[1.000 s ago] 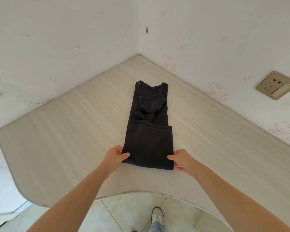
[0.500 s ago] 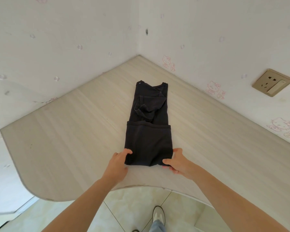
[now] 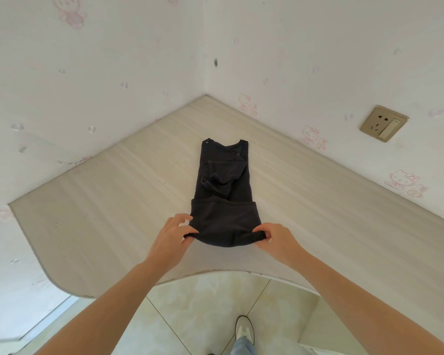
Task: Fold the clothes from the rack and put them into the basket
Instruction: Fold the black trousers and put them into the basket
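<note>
A black shirt [image 3: 223, 201] lies folded into a narrow strip on the pale wooden corner desk [image 3: 113, 201], collar toward the wall corner. Its near end is doubled over, and that fold is lifted a little off the desk. My left hand [image 3: 173, 237] pinches the near left corner of the fold. My right hand [image 3: 276, 238] pinches the near right corner. Neither the rack nor the basket is in view.
Two white walls with pink cartoon prints meet behind the desk. A gold wall socket [image 3: 383, 123] sits on the right wall. The desk's curved front edge [image 3: 215, 272] is close to me, with tiled floor and my shoe [image 3: 244, 331] below.
Both hands have closed on the near corners of the shirt and raised its near edge, bunching the fabric slightly. The view has tilted up a bit.
</note>
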Motion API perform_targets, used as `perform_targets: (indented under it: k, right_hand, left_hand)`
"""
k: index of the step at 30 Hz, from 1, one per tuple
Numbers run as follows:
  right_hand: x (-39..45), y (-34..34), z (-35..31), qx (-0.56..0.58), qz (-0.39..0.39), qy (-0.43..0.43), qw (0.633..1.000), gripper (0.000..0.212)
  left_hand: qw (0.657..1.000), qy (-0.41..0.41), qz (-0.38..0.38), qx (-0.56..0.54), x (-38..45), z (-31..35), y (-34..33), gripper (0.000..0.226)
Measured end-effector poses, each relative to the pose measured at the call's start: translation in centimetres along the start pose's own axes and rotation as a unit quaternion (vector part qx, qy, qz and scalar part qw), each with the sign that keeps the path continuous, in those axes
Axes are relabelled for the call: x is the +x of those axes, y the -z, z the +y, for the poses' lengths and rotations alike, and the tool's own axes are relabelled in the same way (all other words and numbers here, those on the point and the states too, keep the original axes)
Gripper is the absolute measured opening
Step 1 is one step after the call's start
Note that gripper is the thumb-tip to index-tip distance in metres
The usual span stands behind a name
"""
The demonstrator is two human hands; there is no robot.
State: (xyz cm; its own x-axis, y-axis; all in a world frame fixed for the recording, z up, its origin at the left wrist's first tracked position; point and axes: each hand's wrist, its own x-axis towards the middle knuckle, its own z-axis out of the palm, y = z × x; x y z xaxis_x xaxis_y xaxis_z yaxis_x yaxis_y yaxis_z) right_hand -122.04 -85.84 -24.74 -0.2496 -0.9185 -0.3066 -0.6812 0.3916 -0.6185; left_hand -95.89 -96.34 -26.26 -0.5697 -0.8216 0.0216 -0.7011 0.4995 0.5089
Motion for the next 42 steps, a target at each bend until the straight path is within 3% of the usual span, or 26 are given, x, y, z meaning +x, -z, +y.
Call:
perform_targets:
  k: [1,4,7,12,16,26,30,35,40,42]
  right_hand:
    - [-0.5,0.5,-0.3,-0.001,0.005,0.004,1.000,0.015]
    - [-1.5,2.5,-1.3,0.022,-0.011,0.008,1.000,0.023]
    - [-1.9,4.5,-2.2,0.078,-0.046,0.002,0.996,0.004]
    - [-0.9,7.4,-3.6,0.256,-0.075,-0.028,0.963,0.010]
    - [1.8,8.8,-4.1,0.333,-0.050,-0.044,0.941,0.015]
    - [15.9,9.4,-1.9,0.373,-0.017,-0.119,0.920,0.023]
    - [20.7,7.5,0.4,0.402,-0.016,-0.187,0.896,0.025]
    - [22.7,5.2,2.3,0.363,-0.039,-0.250,0.897,0.042]
    - [20.7,4.5,1.4,0.298,-0.050,-0.270,0.914,0.036]
    - [19.1,3.7,1.3,0.265,-0.075,-0.267,0.924,0.039]
  left_hand:
    - [0.999,0.002,-0.025,-0.024,-0.2,0.2,0.7,0.017]
    - [0.988,0.031,-0.113,-0.097,-0.6,1.0,3.6,0.015]
    - [0.975,0.052,-0.155,-0.151,-0.1,1.9,6.3,0.012]
    - [0.945,0.089,-0.098,-0.299,2.8,3.5,8.6,0.011]
    - [0.904,0.131,-0.058,-0.403,6.5,4.4,8.8,0.014]
    - [0.860,0.282,0.004,-0.425,20.0,1.8,4.1,0.017]
    - [0.826,0.348,-0.019,-0.443,22.7,-0.2,0.7,0.036]
    - [0.841,0.370,-0.064,-0.390,22.8,-1.8,-2.4,0.070]
    - [0.880,0.328,-0.069,-0.338,20.4,-0.5,-2.7,0.079]
    - [0.881,0.348,-0.058,-0.317,18.2,0.0,-2.9,0.077]
